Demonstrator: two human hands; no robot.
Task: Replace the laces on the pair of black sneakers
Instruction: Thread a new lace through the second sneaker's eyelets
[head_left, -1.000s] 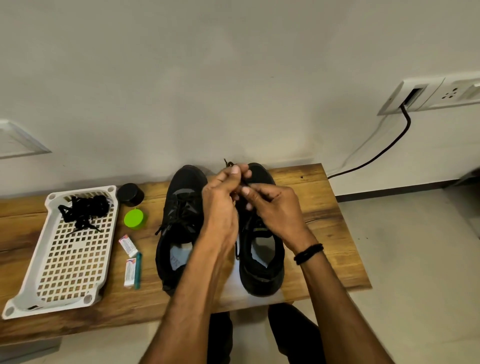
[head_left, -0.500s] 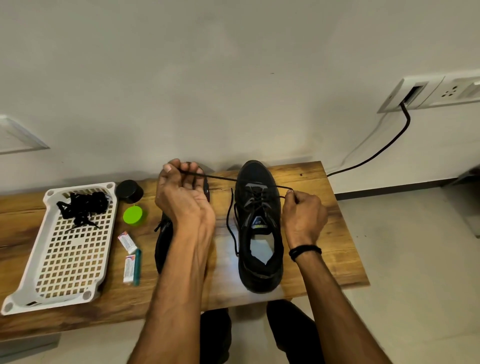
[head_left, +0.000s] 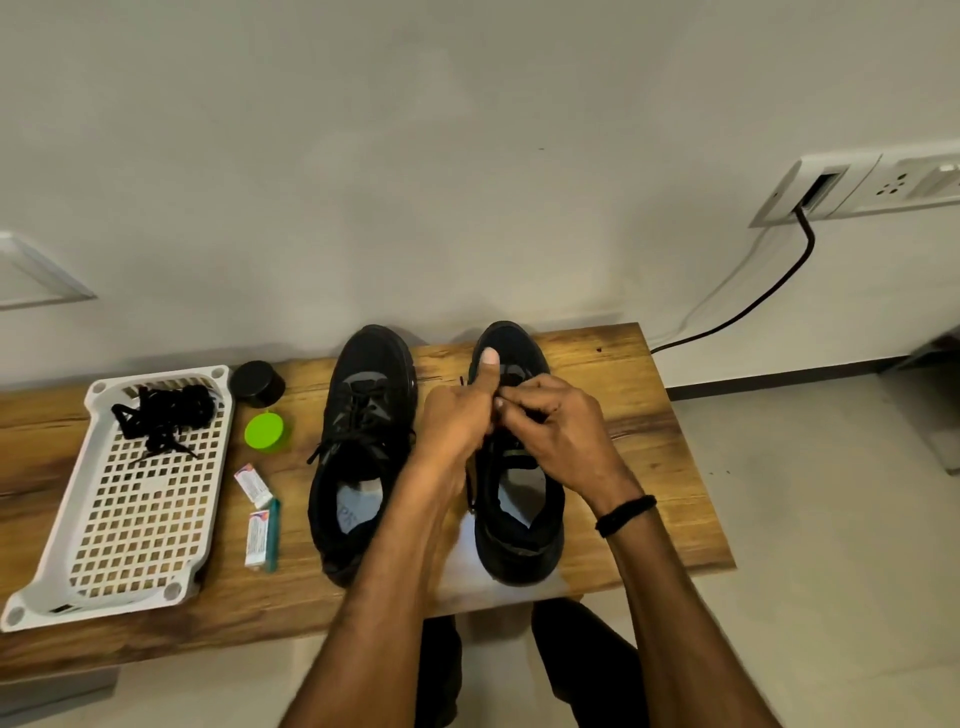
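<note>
1. The tray (head_left: 67, 545) lies at the worktop's (head_left: 649, 441) left end, spanning most of the depth between rear and front edges. A bundle of laces (head_left: 166, 413) sits in its rear part.
2. Just right of the tray's rear corner stands a small pot (head_left: 257, 383). A round lid (head_left: 265, 430) lies before it, then an upper packet (head_left: 253, 485) and a lower packet (head_left: 257, 538) (a thin stick lies along the lower one's right side).
3. The left sneaker (head_left: 363, 441) and right sneaker (head_left: 519, 540) stand side by side mid-worktop, toes at the rear edge.
4. The left hand (head_left: 457, 415) and right hand (head_left: 561, 426) meet over the right sneaker's front half, each with a pinching grip on its lace (head_left: 470, 488).
</note>
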